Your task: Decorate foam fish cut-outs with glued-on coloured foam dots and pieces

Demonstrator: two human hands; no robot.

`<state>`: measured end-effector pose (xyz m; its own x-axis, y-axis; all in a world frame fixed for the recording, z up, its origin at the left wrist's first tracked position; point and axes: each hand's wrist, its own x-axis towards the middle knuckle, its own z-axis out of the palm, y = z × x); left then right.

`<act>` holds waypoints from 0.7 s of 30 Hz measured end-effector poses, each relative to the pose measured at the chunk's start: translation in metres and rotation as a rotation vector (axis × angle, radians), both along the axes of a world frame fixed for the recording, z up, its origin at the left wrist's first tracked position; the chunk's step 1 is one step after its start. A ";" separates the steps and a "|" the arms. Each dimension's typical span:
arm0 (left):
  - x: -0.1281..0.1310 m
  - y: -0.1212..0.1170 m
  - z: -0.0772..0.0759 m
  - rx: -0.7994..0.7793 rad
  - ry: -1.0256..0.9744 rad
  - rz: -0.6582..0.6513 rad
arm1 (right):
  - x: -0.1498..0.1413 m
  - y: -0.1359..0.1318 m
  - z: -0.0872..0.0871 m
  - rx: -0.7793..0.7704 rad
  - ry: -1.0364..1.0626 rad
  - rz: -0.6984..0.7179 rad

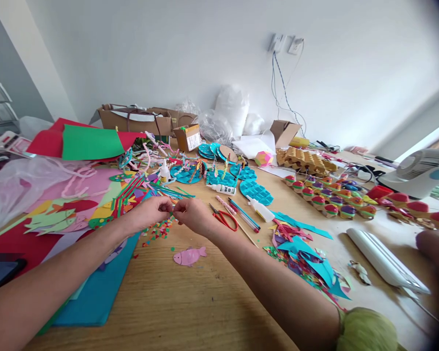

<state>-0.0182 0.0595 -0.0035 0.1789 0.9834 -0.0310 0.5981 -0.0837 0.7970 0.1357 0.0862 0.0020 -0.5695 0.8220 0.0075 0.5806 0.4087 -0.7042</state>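
My left hand and my right hand meet fingertip to fingertip above the table. Both are closed in a pinch; a speck of green shows between them, too small to name. Under and behind the fingers lies a heap of tiny coloured paper bits. A pink paper fish with a drawn eye and mouth lies flat on the wood, nearer to me than the hands. Orange-handled scissors rest just right of my right hand, beside several pens and a wooden stick.
Coloured paper sheets, a blue sheet among them, cover the left side. Glue bottles lie near blue cut-out discs. Paper scraps, a white device, painted egg-carton pieces and a fan occupy the right.
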 end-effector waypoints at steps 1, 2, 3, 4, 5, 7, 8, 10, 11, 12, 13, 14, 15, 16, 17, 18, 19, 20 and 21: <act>0.000 -0.001 0.000 -0.005 -0.012 -0.003 | 0.000 0.001 -0.002 -0.041 0.026 0.005; 0.001 -0.002 0.001 -0.011 -0.025 -0.005 | 0.001 0.002 -0.004 -0.085 0.054 0.012; 0.002 -0.003 0.002 -0.018 -0.039 -0.007 | 0.002 0.002 -0.005 -0.133 0.084 0.019; 0.002 -0.004 0.003 -0.024 -0.053 -0.006 | 0.002 0.003 -0.006 -0.183 0.115 0.024; 0.003 -0.005 0.004 -0.031 -0.065 -0.004 | 0.003 0.003 -0.007 -0.233 0.145 0.026; 0.005 -0.008 0.007 -0.045 -0.086 0.000 | 0.005 0.002 -0.007 -0.325 0.203 0.018; 0.006 -0.010 0.009 -0.051 -0.096 0.001 | 0.006 0.001 -0.007 -0.366 0.231 0.009; 0.007 -0.012 0.011 -0.060 -0.115 0.002 | 0.009 -0.002 -0.005 -0.436 0.283 -0.010; 0.008 -0.013 0.012 -0.065 -0.123 0.002 | 0.010 -0.003 -0.004 -0.466 0.308 -0.019; 0.008 -0.014 0.013 -0.068 -0.130 0.002 | 0.011 -0.004 -0.004 -0.492 0.332 -0.026; 0.008 -0.014 0.013 -0.071 -0.135 0.002 | 0.012 -0.004 -0.003 -0.515 0.354 -0.032; 0.008 -0.014 0.014 -0.074 -0.140 0.002 | 0.013 -0.005 -0.003 -0.534 0.376 -0.037; 0.007 -0.014 0.014 -0.077 -0.143 0.005 | 0.014 -0.005 -0.004 -0.548 0.396 -0.041; 0.007 -0.014 0.014 -0.079 -0.144 0.009 | 0.014 -0.005 -0.004 -0.558 0.414 -0.043; 0.006 -0.014 0.013 -0.080 -0.145 0.015 | 0.015 -0.005 -0.005 -0.566 0.429 -0.044; 0.006 -0.014 0.013 -0.080 -0.144 0.021 | 0.016 -0.005 -0.006 -0.572 0.440 -0.044; 0.005 -0.014 0.013 -0.080 -0.142 0.028 | 0.016 -0.005 -0.007 -0.575 0.449 -0.043; 0.005 -0.014 0.012 -0.081 -0.136 0.035 | 0.017 -0.005 -0.008 -0.576 0.455 -0.042; 0.004 -0.015 0.012 -0.083 -0.132 0.040 | 0.017 -0.005 -0.009 -0.576 0.458 -0.041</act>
<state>-0.0141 0.0445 0.0085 0.1473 0.9849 -0.0909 0.4891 0.0073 0.8722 0.1527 0.0814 -0.0074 -0.5817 0.7879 -0.2020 0.1840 -0.1144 -0.9762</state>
